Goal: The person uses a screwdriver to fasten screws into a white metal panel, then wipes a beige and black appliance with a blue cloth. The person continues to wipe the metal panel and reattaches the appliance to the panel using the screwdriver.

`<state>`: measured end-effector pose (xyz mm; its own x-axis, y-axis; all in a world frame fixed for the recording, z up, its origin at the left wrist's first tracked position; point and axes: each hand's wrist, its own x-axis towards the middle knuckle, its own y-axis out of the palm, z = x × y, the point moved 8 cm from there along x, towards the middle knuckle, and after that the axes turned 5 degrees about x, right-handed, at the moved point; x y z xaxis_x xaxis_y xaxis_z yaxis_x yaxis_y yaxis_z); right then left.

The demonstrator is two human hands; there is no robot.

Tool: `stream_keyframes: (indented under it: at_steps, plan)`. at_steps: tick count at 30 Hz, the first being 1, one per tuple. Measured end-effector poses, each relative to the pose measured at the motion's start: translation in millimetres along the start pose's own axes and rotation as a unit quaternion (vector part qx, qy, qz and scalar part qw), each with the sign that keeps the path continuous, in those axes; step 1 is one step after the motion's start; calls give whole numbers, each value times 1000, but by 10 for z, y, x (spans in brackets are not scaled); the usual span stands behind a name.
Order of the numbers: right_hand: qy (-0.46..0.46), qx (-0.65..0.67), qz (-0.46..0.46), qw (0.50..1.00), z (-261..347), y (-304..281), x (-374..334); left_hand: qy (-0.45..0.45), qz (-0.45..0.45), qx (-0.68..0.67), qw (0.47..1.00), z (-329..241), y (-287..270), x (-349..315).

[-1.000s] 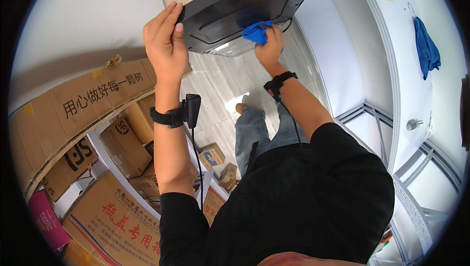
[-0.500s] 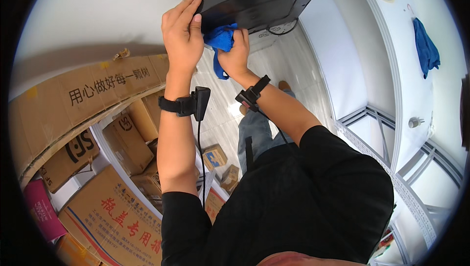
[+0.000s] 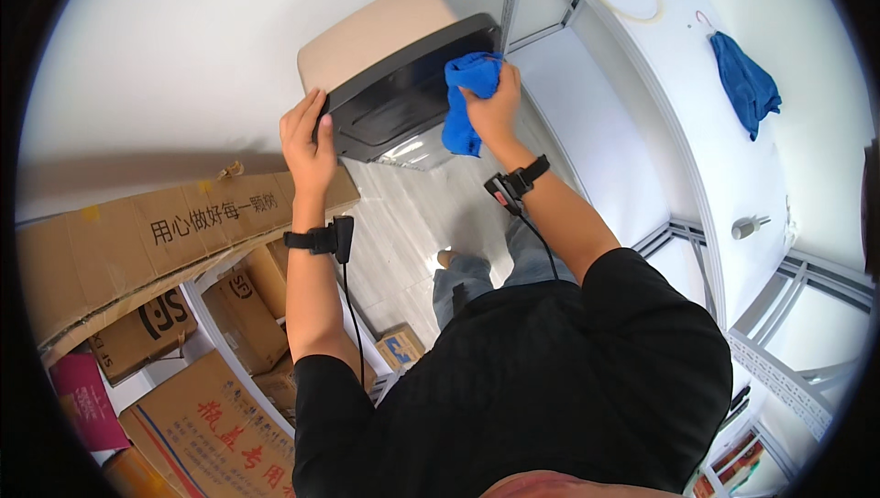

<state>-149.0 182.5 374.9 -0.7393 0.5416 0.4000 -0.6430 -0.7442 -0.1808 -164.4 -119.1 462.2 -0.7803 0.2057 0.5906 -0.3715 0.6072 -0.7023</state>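
Observation:
A box-shaped appliance (image 3: 376,39), beige with a black face and rim, is against the white wall at the top of the view. My left hand (image 3: 308,145) grips its left corner, fingers over the rim and thumb on the near side. Bunched in my right hand (image 3: 496,115) is a blue cloth (image 3: 461,117), its lower end hanging down. The cloth is in front of the right part of the black face; whether it touches there I cannot tell.
A long cardboard piece (image 3: 119,232) tops a shelf of cartons (image 3: 215,434) on the left. On the right stands a white shelf unit (image 3: 642,168) with grey metal frames. Another blue cloth (image 3: 744,85) hangs from a hook. A small carton (image 3: 401,347) lies on the tiled floor (image 3: 394,223).
My right hand has moved the cloth from beside my left hand to the right side of the black face. The view has shifted, showing more of the appliance. My left hand stays on its corner.

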Motion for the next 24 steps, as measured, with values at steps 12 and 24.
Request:
stream_keyframes:
  at_steps: [12, 24]
  plan:
    - [28, 34, 119, 992, -531, -1323, 427, -23, 13, 104, 994, -100, -49, 114]
    - [207, 48, -3, 977, -589, -2453, 338, -45, 332, -347, 876, -2030, 2072, -147]
